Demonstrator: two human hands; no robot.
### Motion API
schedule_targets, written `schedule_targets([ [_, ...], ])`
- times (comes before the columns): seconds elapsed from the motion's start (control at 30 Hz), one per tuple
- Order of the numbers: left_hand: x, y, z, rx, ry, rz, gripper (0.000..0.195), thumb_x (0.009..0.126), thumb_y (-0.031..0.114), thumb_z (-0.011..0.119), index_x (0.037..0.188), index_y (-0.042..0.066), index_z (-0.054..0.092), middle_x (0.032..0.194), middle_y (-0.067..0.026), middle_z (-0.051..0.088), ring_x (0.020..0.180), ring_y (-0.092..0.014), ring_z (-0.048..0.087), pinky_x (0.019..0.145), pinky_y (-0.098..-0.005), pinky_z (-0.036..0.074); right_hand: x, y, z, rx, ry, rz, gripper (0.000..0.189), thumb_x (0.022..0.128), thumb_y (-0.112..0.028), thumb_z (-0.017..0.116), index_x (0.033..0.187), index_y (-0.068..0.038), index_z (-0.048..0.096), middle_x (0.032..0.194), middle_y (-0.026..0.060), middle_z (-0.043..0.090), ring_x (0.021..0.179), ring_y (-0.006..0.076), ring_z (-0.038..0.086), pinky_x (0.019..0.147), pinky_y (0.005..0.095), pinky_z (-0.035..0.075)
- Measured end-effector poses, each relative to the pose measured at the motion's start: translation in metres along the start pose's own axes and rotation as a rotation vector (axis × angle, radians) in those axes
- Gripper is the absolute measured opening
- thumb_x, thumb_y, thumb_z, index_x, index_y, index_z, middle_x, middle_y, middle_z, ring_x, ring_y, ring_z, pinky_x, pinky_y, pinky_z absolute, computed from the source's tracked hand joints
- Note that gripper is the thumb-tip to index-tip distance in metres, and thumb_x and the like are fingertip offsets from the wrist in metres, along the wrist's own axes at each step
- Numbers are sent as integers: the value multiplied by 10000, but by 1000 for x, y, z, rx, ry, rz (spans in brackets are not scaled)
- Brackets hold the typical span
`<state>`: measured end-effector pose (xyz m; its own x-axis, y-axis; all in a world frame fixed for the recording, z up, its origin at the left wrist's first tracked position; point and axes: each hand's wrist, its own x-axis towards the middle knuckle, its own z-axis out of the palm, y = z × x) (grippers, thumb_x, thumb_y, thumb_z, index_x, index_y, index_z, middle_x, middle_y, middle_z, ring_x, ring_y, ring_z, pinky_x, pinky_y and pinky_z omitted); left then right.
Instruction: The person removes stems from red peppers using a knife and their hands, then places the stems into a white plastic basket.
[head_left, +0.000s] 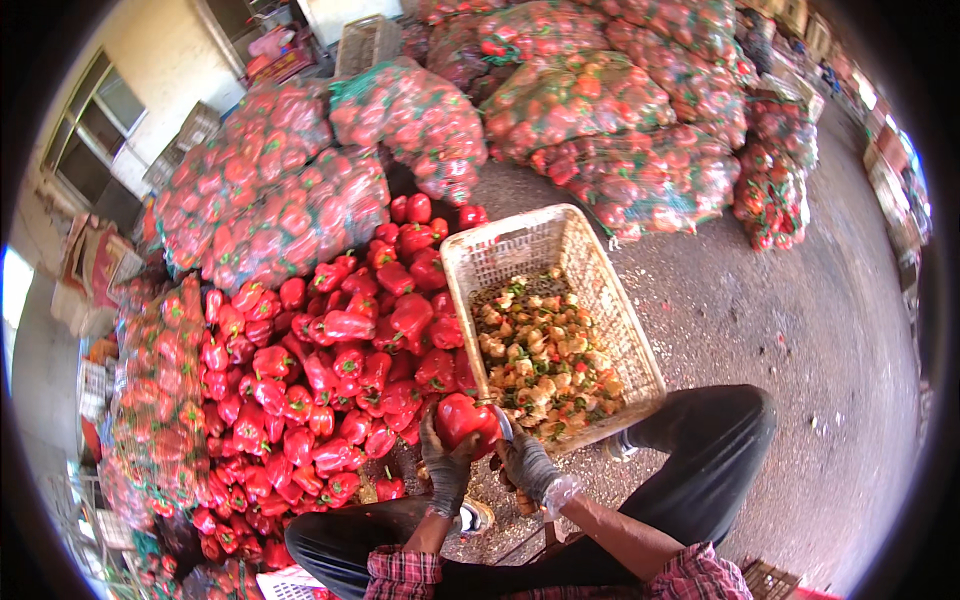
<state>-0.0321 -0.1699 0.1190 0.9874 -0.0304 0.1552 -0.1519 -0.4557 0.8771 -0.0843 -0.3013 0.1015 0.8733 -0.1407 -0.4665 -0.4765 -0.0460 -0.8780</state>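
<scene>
My left hand (448, 465), in a grey glove, holds a red bell pepper (463, 422) low in the middle of the head view. On the pepper's right side, my gloved right hand (527, 463) grips a small tool with a metal blade (504, 424), which meets the pepper; its handle is hidden in the fingers. Just beyond the hands stands a dirty whitish plastic crate (621, 300). Inside it lie many pepper cores with seeds and green stems (551, 360). A large heap of whole red bell peppers (322, 375) spreads to the left of the crate.
Mesh sacks full of red peppers (277, 202) ring the heap on the left, and more sacks (637, 180) are stacked beyond the crate. Seeds and scraps dot the concrete floor (795, 322) at right. My bent knees flank the hands. A white perforated crate (289, 583) shows at the bottom.
</scene>
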Motion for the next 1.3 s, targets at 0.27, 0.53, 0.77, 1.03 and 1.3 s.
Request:
schedule_targets([
  [0.27, -17, 19, 30, -112, -47, -32, 810, 724, 283, 746, 1346, 3, 310, 1317, -154, 399, 1192, -263, 420, 997, -369, 362, -5, -6, -40, 97, -177, 162, 494, 936, -126, 426, 1411, -170, 299, 724, 65, 641, 494, 166, 565, 402, 326, 464],
  [0.53, -3, 23, 36, -494, 115, -255, 484, 828, 148, 601, 1266, 24, 435, 1220, -99, 488, 1087, -208, 487, 950, -337, 394, -31, 34, -33, -411, -176, -126, 364, 859, -181, 541, 1180, -10, 522, 756, 204, 596, 632, 287, 598, 568, 401, 470],
  [0.77, -38, -10, 27, -552, -103, -367, 449, 821, 177, 599, 1222, 13, 483, 1163, -80, 540, 1067, -176, 509, 945, -322, 399, -3, -12, -58, 573, -187, -72, 700, 785, -291, 731, 1280, 80, 405, 946, 104, 626, 851, 134, 550, 670, 264, 483],
  [1.03, -30, 71, 13, -665, -271, -364, 634, 708, 62, 719, 1250, 50, 392, 1161, -117, 552, 1052, -209, 548, 923, -331, 451, -11, -6, -61, 143, -171, -316, 605, 680, -306, 763, 1096, 51, 507, 856, 161, 630, 745, 178, 582, 707, 326, 486],
  [1.3, -24, 57, -10, -871, -525, -410, 678, 622, 145, 778, 1205, 13, 458, 1107, -103, 594, 1002, -202, 578, 917, -332, 456, -34, -36, -74, 450, -372, -296, 909, 640, -198, 787, 1391, -18, 309, 903, 26, 631, 779, 70, 513, 715, 266, 460],
])
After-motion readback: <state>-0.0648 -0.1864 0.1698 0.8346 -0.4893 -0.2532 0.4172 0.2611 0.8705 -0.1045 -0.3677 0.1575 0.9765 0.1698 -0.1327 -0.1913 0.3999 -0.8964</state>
